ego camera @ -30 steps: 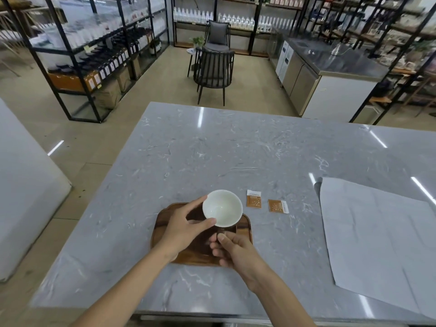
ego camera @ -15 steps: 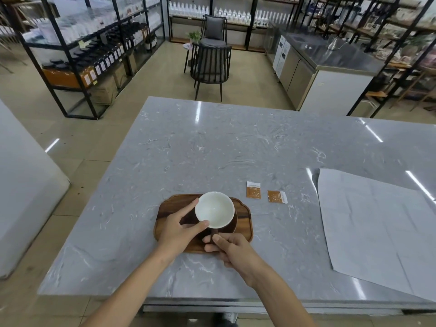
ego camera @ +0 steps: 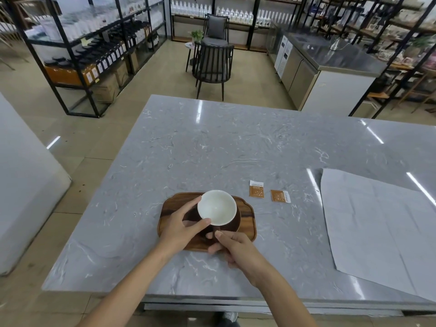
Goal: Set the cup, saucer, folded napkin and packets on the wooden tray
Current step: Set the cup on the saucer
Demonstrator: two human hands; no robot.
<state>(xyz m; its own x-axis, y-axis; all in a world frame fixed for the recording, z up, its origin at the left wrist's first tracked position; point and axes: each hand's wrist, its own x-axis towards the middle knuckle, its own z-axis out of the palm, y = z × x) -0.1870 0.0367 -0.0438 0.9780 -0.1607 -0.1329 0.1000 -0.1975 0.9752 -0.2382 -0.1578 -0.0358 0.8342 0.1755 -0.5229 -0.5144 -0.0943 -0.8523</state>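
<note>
While the marble table (ego camera: 212, 149) stretches wide and mostly bare ahead, a large sheet of paper (ego camera: 377, 227) covers its right side, well apart from the work. Near the front edge lies the tray (ego camera: 247, 215), its long axis running left to right, with open stone on every side of it. On the tray sits a dark saucer (ego camera: 236, 224), and the cup (ego camera: 217, 207), white inside and dark outside, stands upright over it; whether it has fully touched down cannot be told.

Both hands are closed on the cup. The left hand (ego camera: 181, 226) pinches the rim, thumb at the near side and forefinger curling round the far left. The right hand (ego camera: 236, 250) has thumb and fingers at the handle, which points toward the person.

Two packets (ego camera: 256, 189) lie flat on the stone just beyond the tray's far right corner, side by side and a little apart. They lie forward and right of the cup, so the right hand is the nearer for them, with nothing in its path. No folded napkin shows, unless the paper serves. The tray's right end looks free to take the packets.
</note>
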